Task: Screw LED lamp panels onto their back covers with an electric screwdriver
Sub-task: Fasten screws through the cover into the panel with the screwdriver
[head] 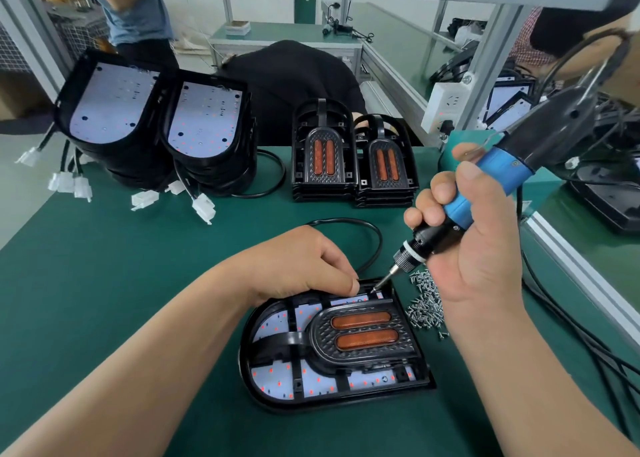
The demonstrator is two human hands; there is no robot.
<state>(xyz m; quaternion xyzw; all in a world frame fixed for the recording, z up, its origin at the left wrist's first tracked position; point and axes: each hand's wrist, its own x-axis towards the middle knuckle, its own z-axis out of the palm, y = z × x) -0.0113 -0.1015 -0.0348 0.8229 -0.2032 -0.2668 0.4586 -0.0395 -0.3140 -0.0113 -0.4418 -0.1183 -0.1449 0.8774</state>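
Observation:
A black lamp assembly (332, 347) with a white LED board and two orange reflectors lies flat on the green mat in front of me. My right hand (474, 245) grips a blue and black electric screwdriver (485, 193), whose bit tip touches the assembly's far right corner. My left hand (304, 266) rests with curled fingers on the assembly's far edge, its fingertips pinched close beside the bit. Whether a screw sits between them I cannot tell. A heap of small silver screws (424, 304) lies just right of the assembly.
Two stacks of back covers with white LED boards (204, 124) and dangling white connectors stand at the back left. Two stacks of black panels with orange reflectors (325, 155) stand behind the work. Cables (568, 332) trail along the right. People work at the benches behind.

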